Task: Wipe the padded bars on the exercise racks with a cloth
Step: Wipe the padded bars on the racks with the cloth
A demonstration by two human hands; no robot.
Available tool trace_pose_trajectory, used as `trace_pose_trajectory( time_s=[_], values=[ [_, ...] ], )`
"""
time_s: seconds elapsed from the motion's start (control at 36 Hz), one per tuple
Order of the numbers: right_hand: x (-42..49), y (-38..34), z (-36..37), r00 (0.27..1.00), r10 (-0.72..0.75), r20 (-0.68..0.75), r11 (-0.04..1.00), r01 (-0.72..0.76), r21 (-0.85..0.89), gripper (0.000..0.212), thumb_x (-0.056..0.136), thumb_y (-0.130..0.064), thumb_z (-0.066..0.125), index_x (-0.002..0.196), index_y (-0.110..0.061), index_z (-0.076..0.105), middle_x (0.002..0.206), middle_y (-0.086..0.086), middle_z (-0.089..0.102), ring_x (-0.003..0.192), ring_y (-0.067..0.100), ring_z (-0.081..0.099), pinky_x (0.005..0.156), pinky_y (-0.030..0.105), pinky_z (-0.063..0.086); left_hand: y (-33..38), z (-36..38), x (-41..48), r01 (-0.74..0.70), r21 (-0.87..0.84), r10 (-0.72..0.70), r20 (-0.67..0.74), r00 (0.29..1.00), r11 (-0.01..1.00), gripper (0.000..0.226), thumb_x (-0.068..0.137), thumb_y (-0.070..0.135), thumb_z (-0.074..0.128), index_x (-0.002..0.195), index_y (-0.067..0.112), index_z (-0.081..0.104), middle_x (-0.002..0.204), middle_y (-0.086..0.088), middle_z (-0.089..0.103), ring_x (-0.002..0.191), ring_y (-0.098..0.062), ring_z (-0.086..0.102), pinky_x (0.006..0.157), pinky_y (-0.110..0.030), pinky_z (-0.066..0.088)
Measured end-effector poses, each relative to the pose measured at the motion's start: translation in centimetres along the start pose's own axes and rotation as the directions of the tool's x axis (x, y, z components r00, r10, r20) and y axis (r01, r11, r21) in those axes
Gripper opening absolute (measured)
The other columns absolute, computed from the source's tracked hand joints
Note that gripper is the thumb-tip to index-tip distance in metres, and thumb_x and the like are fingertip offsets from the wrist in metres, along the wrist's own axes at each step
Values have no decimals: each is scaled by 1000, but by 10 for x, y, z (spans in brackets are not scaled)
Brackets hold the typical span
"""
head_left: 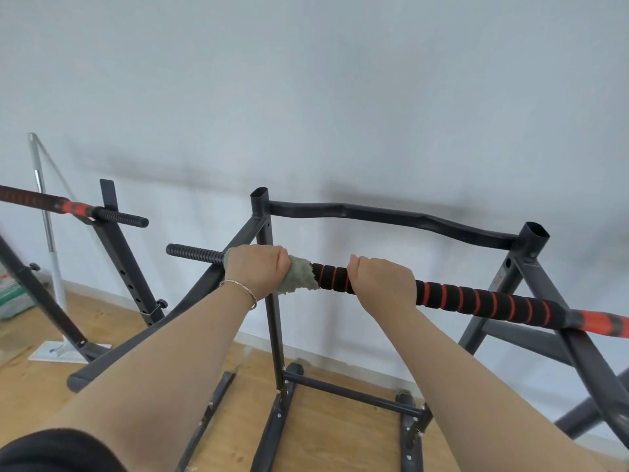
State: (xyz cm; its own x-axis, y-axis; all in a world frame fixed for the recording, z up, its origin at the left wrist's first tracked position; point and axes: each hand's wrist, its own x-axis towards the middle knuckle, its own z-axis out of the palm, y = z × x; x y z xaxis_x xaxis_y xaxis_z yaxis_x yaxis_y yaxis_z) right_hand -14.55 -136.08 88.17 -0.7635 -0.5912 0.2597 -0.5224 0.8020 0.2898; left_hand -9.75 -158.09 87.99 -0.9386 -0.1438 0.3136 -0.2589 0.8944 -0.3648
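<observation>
A padded bar (483, 301), black foam with red spiral stripes, lies across a dark grey exercise rack (391, 218). My left hand (257, 269) grips a pale green cloth (301, 275) wrapped round the bar near its ribbed black end (194, 252). My right hand (383, 284) grips the bare padding just to the right of the cloth. A second padded bar (37, 199) rests on another rack (126, 253) at the far left.
A white wall stands close behind the racks. The floor is light wood (333, 434). A white metal stand with a flat base (51, 352) is at the left, beside a green and white bundle (13, 294). Rack feet and cross tubes (350, 393) spread below my arms.
</observation>
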Motion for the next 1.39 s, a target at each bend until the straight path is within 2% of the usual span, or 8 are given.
trace_pose_trajectory(
  time_s=[0.22, 0.31, 0.42, 0.61, 0.81, 0.94, 1.28, 1.39],
  values=[
    [9, -6, 0, 998, -37, -50, 994, 42, 100, 32, 97, -31, 55, 127, -26, 42, 96, 2, 51, 81, 24, 48, 61, 34, 39, -7, 4, 8, -138, -9, 138, 53, 989, 990, 11, 96, 18, 48, 106, 15, 51, 69, 6, 36, 66, -21, 50, 47, -27, 25],
    [15, -28, -10, 994, 72, -79, 947, -44, 318, 51, 94, -68, 32, 104, -23, 54, 95, -4, 55, 90, 21, 50, 77, 35, 41, -16, 10, 14, -214, -102, 222, 78, 972, 971, 20, 95, 25, 52, 112, 17, 48, 90, 6, 50, 72, -21, 55, 56, -31, 40],
    [21, -49, -15, 990, 140, -33, 891, -112, 440, 38, 94, -60, 53, 96, -22, 52, 95, -6, 56, 91, 19, 49, 84, 35, 40, -18, 7, 18, -115, -355, 161, 102, 982, 928, 20, 100, 38, 41, 109, 22, 49, 91, 7, 50, 76, -22, 58, 64, -34, 46],
    [16, -22, -37, 909, 387, 155, 547, -362, 755, 12, 94, -25, 62, 91, -13, 63, 94, -5, 61, 88, 16, 57, 65, 26, 45, -12, -17, 24, 183, -948, -122, 156, 980, 262, 28, 100, 41, 47, 88, 17, 53, 80, 3, 59, 77, -14, 57, 65, -25, 43],
    [11, -23, -44, 922, 318, 222, 584, -375, 720, 36, 89, -54, 63, 108, -24, 66, 108, -11, 61, 104, 12, 53, 80, 30, 46, 7, -51, 22, 77, -983, -25, 74, 997, 166, 17, 95, 38, 55, 86, 24, 59, 86, 4, 64, 83, -13, 60, 72, -27, 49],
    [9, -36, -49, 924, 348, 160, 502, -328, 800, 23, 95, -32, 61, 81, -13, 62, 79, 0, 58, 72, 14, 50, 59, 26, 37, 5, -63, 20, 96, -994, -30, 95, 995, 58, 17, 97, 38, 53, 96, 24, 61, 93, 7, 65, 87, -10, 60, 69, -22, 44],
    [-12, 8, -71, 819, 437, 372, 244, -506, 827, 16, 81, -14, 56, 80, 0, 63, 78, 7, 55, 73, 20, 48, 66, 33, 38, -1, -53, 9, 163, -981, 58, 169, 984, 103, 32, 86, 47, 68, 109, 30, 53, 93, 6, 65, 87, -10, 62, 69, -25, 45],
    [-11, 5, -63, 818, 483, 313, 656, -575, 489, 27, 91, -14, 48, 114, -12, 61, 110, 6, 56, 98, 25, 52, 81, 35, 43, 3, -33, 9, 111, -824, -104, 65, 993, 555, 25, 98, 44, 47, 108, 23, 54, 95, 4, 63, 90, -19, 59, 81, -39, 50]
  ],
)
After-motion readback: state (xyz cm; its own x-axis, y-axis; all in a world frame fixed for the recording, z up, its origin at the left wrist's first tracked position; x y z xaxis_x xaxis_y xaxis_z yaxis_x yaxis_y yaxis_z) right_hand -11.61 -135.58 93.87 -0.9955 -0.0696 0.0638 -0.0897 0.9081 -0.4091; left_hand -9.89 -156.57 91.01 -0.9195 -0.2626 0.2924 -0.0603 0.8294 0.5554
